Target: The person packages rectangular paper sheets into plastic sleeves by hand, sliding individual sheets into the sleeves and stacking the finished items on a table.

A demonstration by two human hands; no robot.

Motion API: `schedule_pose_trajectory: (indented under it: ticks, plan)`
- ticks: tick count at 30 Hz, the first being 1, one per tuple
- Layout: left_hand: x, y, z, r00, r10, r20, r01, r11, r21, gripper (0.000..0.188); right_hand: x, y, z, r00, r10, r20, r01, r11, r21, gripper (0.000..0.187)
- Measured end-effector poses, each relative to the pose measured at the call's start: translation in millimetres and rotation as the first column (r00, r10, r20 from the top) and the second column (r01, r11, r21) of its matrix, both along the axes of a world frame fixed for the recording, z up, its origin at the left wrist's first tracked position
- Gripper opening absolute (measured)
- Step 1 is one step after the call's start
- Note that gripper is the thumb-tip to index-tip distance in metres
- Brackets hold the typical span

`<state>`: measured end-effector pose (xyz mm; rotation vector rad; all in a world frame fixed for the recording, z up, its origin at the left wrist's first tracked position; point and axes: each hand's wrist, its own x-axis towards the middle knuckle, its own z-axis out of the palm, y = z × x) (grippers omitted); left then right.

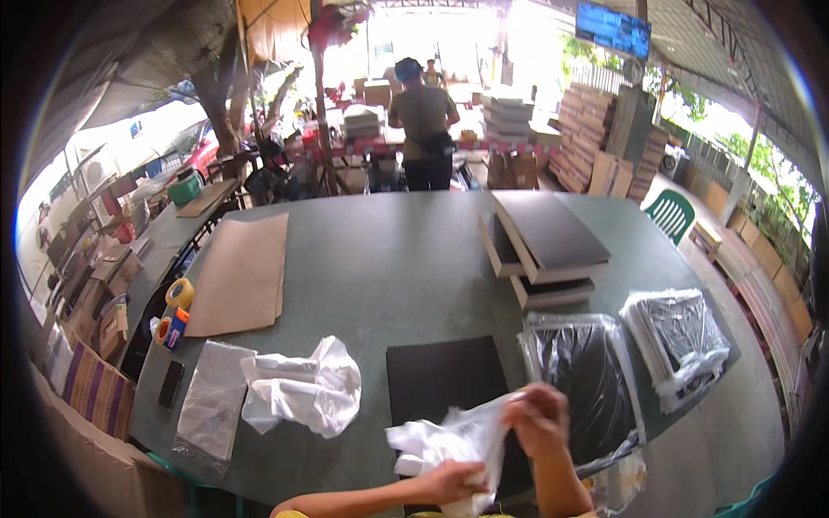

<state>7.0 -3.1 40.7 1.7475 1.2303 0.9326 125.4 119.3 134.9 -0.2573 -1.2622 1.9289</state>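
Note:
Low in the head view I hold a thin white plastic bag (445, 440) with both hands. My left hand (458, 480) is closed around its gathered lower part. My right hand (537, 420), slightly blurred, pinches its upper edge and pulls it up to the right. Beneath the bag lies a flat black board or panel (445, 371), partly hidden by the bag and my hands. To its right is a black item wrapped in clear plastic (579, 371). Another wrapped bundle (678, 337) sits near the table's right edge. On the left lies a crumpled white bag (315, 388).
The green table (371, 250) bears a stack of thick black-topped slabs (557, 233), brown paper sheets (246, 276), flat clear bags (211, 397), a phone (171, 384) and a tape roll (180, 293). Beyond stands a person (423, 116). A green chair (670, 214) is at the right.

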Motion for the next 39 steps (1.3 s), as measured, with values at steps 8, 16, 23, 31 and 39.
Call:
schedule_pose_trajectory:
  ticks: [8, 16, 23, 31, 39]
  plan:
    - [-40, 24, 66, 0.952, 0.109, 0.285, -0.025, 0.958, -0.284, 0.017, 17, 25, -41, 0.94, -0.136, 0.312, -0.134, 0.695, 0.706, 0.02]
    - [-65, 27, 95, 0.776, 0.184, 0.604, -0.024, 0.965, -0.263, 0.022, 20, 6, -41, 0.48, 0.485, 0.731, -0.793, 0.597, 0.124, 0.016]
    - [-80, 20, 106, 0.71, 0.023, 0.704, 0.212, 0.946, -0.245, 0.02, 18, 3, 0, 0.435, 0.843, 0.317, -0.897, 0.437, 0.07, 0.02]
    - [-94, -5, 97, 0.719, -0.507, -0.475, 0.189, 0.801, -0.568, 0.027, -12, 77, -39, 0.659, -0.461, 0.594, -0.653, 0.042, 0.757, 0.016]
    - [-93, -21, 65, -0.132, 0.418, -0.899, 0.499, 0.812, 0.304, 0.009, -30, 69, 42, 0.442, -0.856, 0.269, -0.836, -0.284, 0.47, 0.016]
